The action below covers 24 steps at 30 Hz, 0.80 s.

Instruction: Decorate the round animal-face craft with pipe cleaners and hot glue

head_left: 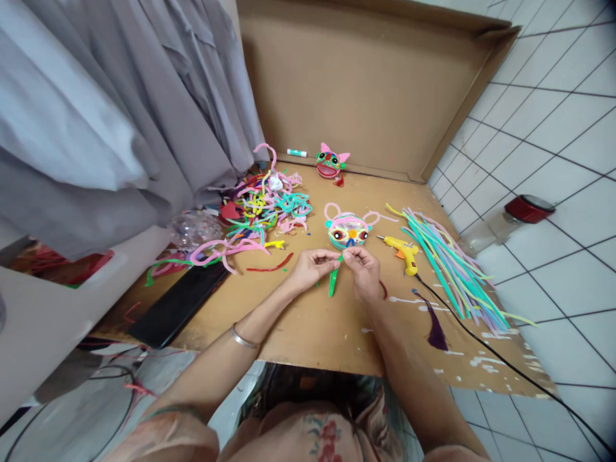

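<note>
tabletop [298, 333] — hands [310, 269] close together, green strip [332, 282] between

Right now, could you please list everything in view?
Green strip: one, green, centre.
Larger head: one, multicoloured, beyond green strip.
Smaller head: one, red-green-pink, back.
Tube: one, white-teal, back.
Stem pile: many, mixed colours, left.
Stem bundle: many, mostly teal and lilac, right.
Glue gun: one, yellow, left of stem bundle.
Cord: one, black, right.
Tassel: one, purple, nearer than glue gun.
Red strip: one, red, left.
Slab: one, black, front left.
Plastic item: one, clear, left.
Jar: one, clear, red-lidded, right.
Cloth: count unclear, grey, upper left.
Panel: one, brown, back.
Wall: one, white-tiled, right.
Table: one, tan, underneath.
Bracelet: one, silver, lower left.
Left hand, right hand: two, bare, centre.
</note>
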Available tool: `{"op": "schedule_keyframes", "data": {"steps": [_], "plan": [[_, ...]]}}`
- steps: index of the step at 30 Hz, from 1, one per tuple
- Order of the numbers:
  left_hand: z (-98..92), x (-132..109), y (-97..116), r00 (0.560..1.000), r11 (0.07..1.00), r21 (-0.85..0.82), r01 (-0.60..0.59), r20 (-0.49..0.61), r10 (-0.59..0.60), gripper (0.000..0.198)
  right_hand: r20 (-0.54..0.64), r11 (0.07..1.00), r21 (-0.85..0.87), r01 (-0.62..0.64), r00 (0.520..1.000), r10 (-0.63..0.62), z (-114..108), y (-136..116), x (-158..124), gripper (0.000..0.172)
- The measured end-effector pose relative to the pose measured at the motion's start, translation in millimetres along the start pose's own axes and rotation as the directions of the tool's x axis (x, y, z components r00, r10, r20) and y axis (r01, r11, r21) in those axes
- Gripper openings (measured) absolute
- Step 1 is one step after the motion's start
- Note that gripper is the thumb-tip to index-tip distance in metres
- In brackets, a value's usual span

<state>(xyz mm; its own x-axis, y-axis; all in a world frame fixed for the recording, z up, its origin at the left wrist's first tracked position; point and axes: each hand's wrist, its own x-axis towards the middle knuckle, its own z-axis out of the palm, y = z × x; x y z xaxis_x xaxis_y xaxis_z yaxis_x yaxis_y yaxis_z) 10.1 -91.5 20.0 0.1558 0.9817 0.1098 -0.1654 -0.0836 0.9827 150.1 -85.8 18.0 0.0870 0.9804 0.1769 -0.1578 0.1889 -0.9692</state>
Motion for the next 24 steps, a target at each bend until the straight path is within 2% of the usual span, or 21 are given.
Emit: {"op": "schedule_keyframes", "data": {"steps": [4,9,17,21,24], "plan": [[-0.6,0.3,2.3,1.000,1.000,-0.028,-0.011,-0.010,0.011,0.043,0.024,1.000,-0.003,0.000,1.000,0.000,-1.4,-0.6,1.6,0.026],[-1.5,0.8,5.6,0.999,0.998,-0.062,0.000,-0.054,-0.003,0.046,0.004,1.000,0.006,-0.016,1.000,0.016,-1.8,-4.4,2.0,0.038],[-1.0,1.5,0.6,1.000,1.000,-0.025,0.019,-0.009,-0.019,0.040,0.020,0.989,-0.116,0.092,0.996,-0.091,-1.2,-4.2,-0.3,0.024],[-0.8,1.5,-2.0,0.999,0.999,-0.022,0.042,0.031,-0.042,0.041,0.069,0.987,-0.104,0.119,0.991,-0.113,-3.8,-3.1,1.2,0.022],[-0.5,1.5,-0.5,0.999,0.998,-0.049,0.039,0.038,-0.037,0.042,0.090,0.992,-0.079,0.095,0.992,-0.088,-4.2,-2.7,2.3,0.022]]}}
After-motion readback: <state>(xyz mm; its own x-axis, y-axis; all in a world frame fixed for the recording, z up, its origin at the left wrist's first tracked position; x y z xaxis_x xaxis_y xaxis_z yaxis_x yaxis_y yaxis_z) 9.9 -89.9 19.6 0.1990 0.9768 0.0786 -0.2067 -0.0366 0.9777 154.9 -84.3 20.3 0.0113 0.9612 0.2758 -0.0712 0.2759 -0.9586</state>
